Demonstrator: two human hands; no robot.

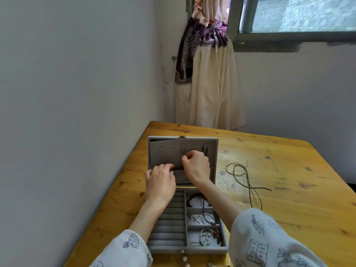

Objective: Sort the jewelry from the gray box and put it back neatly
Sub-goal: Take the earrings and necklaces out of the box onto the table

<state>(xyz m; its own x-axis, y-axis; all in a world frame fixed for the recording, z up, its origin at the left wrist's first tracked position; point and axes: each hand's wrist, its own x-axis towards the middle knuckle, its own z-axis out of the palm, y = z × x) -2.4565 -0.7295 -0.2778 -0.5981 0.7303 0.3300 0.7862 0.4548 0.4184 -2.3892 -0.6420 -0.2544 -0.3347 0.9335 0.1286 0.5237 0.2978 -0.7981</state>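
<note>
The gray jewelry box point(167, 226) lies open on the wooden table, its lid point(211, 147) tipped back. Inside the lid a gray flap with hooks point(163, 157) stands partly swung out. My left hand point(159, 180) grips the flap's lower edge with curled fingers. My right hand point(196, 164) pinches something small at the flap's middle; what it is stays hidden. The base has ring rolls on the left and compartments on the right with a dark red bracelet point(194, 198), silver and blue chains point(204, 217) and a silver and red piece point(209, 237).
A thin green cord necklace point(244, 178) lies loose on the table right of the box. Pearl-like beads point(185, 260) sit at the table's front edge. A white wall runs along the left, a curtain hangs in the far corner.
</note>
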